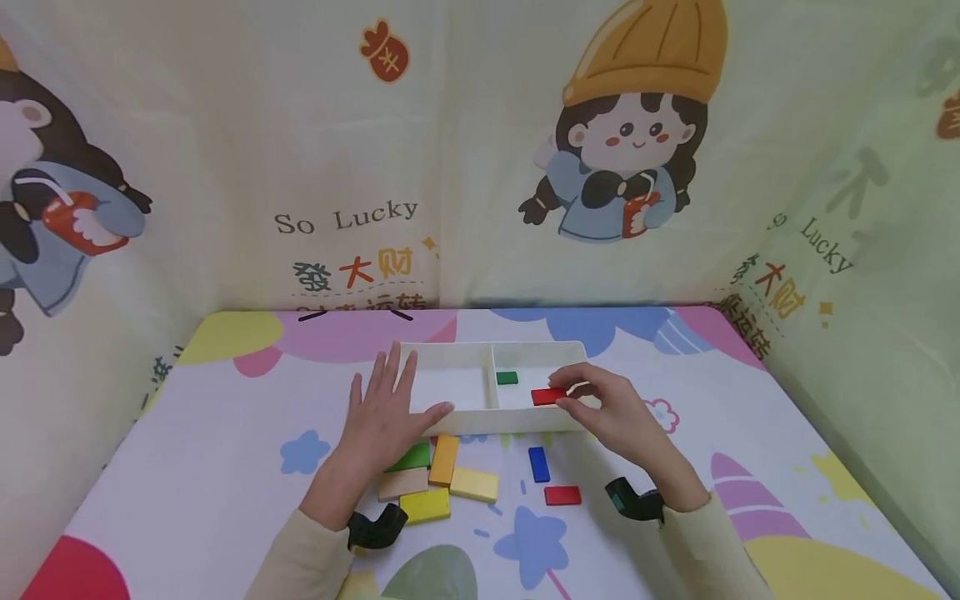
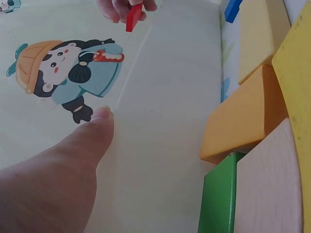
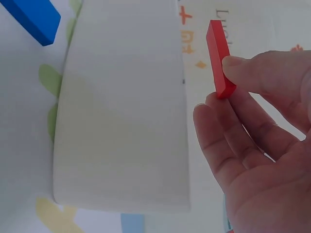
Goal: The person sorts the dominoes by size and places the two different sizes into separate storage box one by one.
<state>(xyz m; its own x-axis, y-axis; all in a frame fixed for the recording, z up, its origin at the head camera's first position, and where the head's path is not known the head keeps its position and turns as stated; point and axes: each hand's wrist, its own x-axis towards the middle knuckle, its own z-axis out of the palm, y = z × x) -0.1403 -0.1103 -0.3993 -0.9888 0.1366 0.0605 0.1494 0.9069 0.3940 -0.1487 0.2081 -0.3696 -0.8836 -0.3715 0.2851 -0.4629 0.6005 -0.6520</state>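
A white two-compartment box stands on the table. Over its left end lies my left hand, fingers spread and straight, thumb at the front rim. My right hand pinches a small red block between thumb and fingertips, above the right compartment. Inside that compartment is a small green block. In front of the box, a blue block and a second red block lie near my right hand.
Larger blocks lie below my left hand: green, orange, pale wood, cream and yellow. The table is covered in a patterned cloth. A printed curtain hangs behind and at both sides.
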